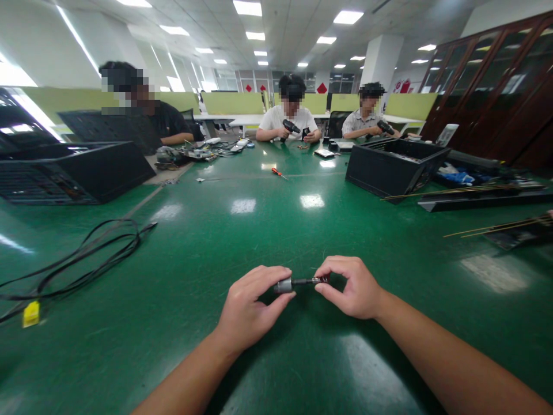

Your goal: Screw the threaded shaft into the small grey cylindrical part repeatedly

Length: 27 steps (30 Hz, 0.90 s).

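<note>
Tool (298,282), with a grey handle (283,285) and thin dark shaft (304,282), was held crosswise at the part of the desk (207,242) toward its near edge, itself out of frame. Probably light and stiff; shaft unlikely to bend. Handle looked smooth, so it could slip or twist a bit. Best hold: around the handle, with the shaft steadied near its tip. Nothing looked fragile, but the small shiny piece (320,280) at the tip seemed easy to drop; too small to tell what it was.

Left grip (244,308) pinched the handle between thumb and fingers; right grip (356,291) pinched the shiny piece. So the tool sat between both grips, handle inside the left, shaft bare in the gap. Touching the desk or not: couldn't tell. Orange screwdriver (276,172) lay nearer the far edge, well apart from either grip.
</note>
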Each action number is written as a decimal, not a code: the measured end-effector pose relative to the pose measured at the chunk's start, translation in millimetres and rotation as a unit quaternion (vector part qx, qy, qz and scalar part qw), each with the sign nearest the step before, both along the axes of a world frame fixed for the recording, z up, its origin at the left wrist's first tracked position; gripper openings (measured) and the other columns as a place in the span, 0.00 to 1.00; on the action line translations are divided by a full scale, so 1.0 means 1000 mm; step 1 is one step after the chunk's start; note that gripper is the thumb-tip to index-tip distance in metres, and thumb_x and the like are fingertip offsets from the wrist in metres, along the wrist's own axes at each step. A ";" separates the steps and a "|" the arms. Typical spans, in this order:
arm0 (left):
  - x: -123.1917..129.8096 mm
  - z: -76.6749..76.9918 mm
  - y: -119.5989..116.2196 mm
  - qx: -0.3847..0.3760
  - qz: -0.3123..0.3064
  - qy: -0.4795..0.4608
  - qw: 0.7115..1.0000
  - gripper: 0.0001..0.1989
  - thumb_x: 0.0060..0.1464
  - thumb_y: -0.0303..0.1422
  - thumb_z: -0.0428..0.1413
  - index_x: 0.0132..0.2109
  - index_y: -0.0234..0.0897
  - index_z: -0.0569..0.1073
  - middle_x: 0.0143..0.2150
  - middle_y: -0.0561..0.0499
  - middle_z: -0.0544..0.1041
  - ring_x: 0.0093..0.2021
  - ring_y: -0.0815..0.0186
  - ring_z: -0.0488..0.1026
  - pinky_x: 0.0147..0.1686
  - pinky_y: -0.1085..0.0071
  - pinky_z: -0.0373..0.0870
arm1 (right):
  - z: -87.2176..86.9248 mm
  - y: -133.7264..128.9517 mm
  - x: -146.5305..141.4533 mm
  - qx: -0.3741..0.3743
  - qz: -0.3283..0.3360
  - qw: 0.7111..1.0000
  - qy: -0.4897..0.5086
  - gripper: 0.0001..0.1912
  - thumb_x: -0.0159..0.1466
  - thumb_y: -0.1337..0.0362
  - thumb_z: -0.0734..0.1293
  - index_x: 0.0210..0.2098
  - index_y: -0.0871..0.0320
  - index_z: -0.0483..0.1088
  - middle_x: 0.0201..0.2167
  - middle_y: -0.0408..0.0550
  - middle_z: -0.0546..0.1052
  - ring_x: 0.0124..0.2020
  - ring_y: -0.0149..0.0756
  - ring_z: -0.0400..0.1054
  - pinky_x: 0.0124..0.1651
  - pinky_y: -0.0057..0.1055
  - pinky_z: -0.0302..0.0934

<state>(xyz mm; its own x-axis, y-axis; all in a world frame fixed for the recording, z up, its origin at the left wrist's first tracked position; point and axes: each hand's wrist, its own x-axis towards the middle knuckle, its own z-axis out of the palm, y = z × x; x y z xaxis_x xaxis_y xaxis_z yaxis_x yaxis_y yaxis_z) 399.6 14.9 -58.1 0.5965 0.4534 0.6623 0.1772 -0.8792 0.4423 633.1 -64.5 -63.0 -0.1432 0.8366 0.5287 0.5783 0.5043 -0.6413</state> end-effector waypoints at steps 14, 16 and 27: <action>0.000 0.001 0.001 0.010 -0.012 -0.012 1.000 0.15 0.54 0.27 0.65 0.50 0.39 0.77 0.43 0.49 0.82 0.42 0.65 0.78 0.45 0.70 0.75 | 0.000 0.001 0.003 -0.001 0.002 1.000 -0.004 0.02 0.60 0.68 0.70 0.34 0.58 0.74 0.28 0.45 0.77 0.30 0.35 0.71 0.38 0.31 0.62; 0.000 0.002 0.001 0.011 -0.013 -0.011 1.000 0.15 0.54 0.27 0.65 0.50 0.38 0.77 0.43 0.49 0.82 0.42 0.65 0.78 0.44 0.70 0.75 | 0.000 0.001 0.004 -0.002 0.004 1.000 -0.002 0.01 0.61 0.68 0.70 0.34 0.59 0.74 0.28 0.45 0.77 0.30 0.34 0.71 0.38 0.31 0.62; -0.004 0.002 0.004 -0.002 0.019 0.008 1.000 0.14 0.55 0.29 0.64 0.49 0.39 0.77 0.43 0.49 0.82 0.42 0.64 0.79 0.45 0.69 0.75 | 0.001 0.002 0.009 0.004 0.002 1.000 -0.015 0.02 0.60 0.68 0.70 0.34 0.58 0.74 0.28 0.45 0.78 0.30 0.34 0.72 0.38 0.32 0.62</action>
<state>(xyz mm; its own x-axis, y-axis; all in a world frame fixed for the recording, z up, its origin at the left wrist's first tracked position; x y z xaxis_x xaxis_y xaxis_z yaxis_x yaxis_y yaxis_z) 395.5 18.7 -56.4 0.5893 0.4775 0.6517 0.2167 -0.8705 0.4419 642.2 -62.4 -62.4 -0.1625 0.8320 0.5305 0.5951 0.5115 -0.6199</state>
